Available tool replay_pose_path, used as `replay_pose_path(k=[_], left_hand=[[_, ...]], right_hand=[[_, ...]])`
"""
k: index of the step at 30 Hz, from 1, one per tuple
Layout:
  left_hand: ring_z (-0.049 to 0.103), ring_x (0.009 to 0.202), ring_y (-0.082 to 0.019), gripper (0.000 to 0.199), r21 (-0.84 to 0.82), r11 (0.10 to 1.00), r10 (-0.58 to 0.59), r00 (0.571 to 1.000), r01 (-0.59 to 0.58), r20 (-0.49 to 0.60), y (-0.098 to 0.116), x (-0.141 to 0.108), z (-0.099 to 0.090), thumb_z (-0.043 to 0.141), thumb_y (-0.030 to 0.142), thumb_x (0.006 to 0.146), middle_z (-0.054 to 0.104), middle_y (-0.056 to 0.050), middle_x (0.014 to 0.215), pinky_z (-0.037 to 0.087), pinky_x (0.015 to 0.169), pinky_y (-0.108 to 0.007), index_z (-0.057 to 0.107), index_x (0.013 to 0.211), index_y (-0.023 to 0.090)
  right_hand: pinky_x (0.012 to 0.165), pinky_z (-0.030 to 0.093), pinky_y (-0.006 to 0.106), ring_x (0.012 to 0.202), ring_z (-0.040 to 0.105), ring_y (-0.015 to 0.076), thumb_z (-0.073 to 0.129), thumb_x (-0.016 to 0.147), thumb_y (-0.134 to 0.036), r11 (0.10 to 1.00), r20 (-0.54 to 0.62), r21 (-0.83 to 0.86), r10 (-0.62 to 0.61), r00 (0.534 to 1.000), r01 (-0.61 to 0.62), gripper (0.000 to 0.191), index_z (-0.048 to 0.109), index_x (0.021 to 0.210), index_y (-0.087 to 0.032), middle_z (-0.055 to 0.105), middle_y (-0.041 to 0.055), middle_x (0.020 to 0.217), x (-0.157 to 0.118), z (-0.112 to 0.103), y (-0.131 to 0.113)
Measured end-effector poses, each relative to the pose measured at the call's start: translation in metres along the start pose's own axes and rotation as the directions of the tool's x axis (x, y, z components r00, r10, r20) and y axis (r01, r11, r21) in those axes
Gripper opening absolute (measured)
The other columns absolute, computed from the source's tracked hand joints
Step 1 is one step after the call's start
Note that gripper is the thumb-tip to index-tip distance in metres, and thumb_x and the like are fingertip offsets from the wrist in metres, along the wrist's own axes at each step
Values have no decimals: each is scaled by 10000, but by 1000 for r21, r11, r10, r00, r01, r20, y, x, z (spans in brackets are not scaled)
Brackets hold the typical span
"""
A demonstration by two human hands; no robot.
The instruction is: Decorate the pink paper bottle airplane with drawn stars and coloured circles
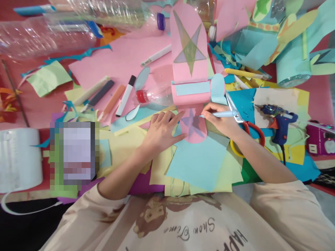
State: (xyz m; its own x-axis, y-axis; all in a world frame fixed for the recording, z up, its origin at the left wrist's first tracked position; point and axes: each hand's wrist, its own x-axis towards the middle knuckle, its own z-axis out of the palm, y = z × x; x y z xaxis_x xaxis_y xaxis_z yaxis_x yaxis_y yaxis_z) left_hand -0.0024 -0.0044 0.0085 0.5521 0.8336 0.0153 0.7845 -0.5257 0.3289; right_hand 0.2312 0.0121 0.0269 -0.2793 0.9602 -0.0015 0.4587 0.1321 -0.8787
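A clear plastic bottle [159, 96] with a red cap lies on its side, wrapped in pink paper with a light blue strip. From the wrap, a pink paper wing [180, 33] with a coloured star extends away from me. A second pink wing [201, 137] with a purple star reaches toward me. My left hand [163, 129] rests with fingers spread at that near wing's left edge. In my right hand [220, 118] is a light blue marker [222, 114], its tip at the wing's right side. Red-and-yellow scissors [252, 134] lie partly under my right forearm.
At right, a blue glue gun [282, 127] lies on paper near a purple power box [320, 139]. Several markers [126, 96] lie left of the bottle. Large clear bottles [47, 38] occupy the far left. Light blue sheets [199, 160] lie before me; a paper-covered cup [293, 66] stands far right.
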Motion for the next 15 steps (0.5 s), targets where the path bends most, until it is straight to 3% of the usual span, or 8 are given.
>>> replay_pose_path(k=[15], left_hand=[[509,929,-278,617,1,1000,16,1000,-16,-23,-1,0,1,609,473,829,571,-97,967,383,837,-415,482,1365,194]], right_hand=[[578,351,236,614,495,113,561,846,-242,999,45,-28,19,999,-18,174,556,686,-174,586,-10,663,1,0,-1]])
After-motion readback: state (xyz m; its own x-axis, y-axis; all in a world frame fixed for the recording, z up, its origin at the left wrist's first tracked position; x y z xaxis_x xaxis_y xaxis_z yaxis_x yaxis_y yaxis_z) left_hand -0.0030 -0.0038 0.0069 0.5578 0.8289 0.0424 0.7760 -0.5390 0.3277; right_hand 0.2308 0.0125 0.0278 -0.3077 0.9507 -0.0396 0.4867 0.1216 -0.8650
